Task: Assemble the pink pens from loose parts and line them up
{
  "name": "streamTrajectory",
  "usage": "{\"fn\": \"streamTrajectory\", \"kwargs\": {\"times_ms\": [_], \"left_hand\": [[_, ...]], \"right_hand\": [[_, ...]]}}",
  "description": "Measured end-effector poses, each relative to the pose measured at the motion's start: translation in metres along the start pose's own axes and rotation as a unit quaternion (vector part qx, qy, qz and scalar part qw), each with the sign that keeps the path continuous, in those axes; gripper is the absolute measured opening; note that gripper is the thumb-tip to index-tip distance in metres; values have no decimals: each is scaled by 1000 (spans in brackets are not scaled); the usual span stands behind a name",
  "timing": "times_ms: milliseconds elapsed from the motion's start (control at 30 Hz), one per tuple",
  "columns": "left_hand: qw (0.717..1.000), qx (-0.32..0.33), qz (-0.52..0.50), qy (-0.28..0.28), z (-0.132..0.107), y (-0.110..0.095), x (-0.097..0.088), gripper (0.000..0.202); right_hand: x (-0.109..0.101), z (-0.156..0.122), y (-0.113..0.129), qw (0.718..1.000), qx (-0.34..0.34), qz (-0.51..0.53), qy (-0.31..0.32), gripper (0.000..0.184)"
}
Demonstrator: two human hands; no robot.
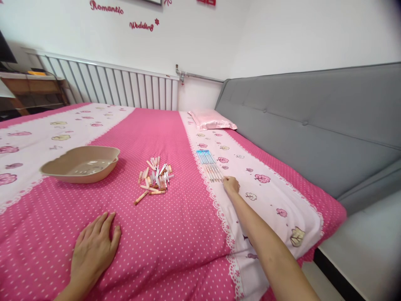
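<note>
My left hand (pixel 94 246) lies flat on the pink dotted bedspread (pixel 175 246), fingers stretched out, holding nothing. Farther right, my right hand (pixel 231 184) is closed at the lower right end of a neat row of slim pens, its fingertips pinching the end of the outermost pen. The pens (pixel 209 165) lie side by side on the white printed strip, with blue upper ends and pale, clear-looking lower parts. Between my hands, farther back, a loose heap of small pen-like sticks (pixel 156 177) in beige, white, pink and brown lies on the pink cloth.
A beige plastic basin (pixel 83 165) with slots in its bottom stands left of the heap. At the back lies a pink satin pillow (pixel 213 120). A grey padded headboard (pixel 300 121) runs along the right, and a white radiator (pixel 115 85) lines the far wall.
</note>
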State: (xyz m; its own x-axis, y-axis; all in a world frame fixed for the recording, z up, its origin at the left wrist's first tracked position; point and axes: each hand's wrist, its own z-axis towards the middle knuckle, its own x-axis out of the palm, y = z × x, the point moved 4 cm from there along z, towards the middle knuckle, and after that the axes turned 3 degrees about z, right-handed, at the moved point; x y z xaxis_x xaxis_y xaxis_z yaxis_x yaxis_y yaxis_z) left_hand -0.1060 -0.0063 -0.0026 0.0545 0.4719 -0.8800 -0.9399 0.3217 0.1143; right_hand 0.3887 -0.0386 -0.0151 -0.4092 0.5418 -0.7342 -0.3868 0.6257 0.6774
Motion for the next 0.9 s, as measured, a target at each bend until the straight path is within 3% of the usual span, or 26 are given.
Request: {"fn": "streamTrajectory", "kwargs": {"times_ms": [467, 900], "left_hand": [[1000, -1, -3, -8, -1, -1, -1, 59], [1000, 0, -14, -15, -1, -2, -3, 59]], "right_hand": [[4, 0, -4, 999, -50, -1, -17, 28], [6, 0, -5, 999, -43, 1, -17, 28]]}}
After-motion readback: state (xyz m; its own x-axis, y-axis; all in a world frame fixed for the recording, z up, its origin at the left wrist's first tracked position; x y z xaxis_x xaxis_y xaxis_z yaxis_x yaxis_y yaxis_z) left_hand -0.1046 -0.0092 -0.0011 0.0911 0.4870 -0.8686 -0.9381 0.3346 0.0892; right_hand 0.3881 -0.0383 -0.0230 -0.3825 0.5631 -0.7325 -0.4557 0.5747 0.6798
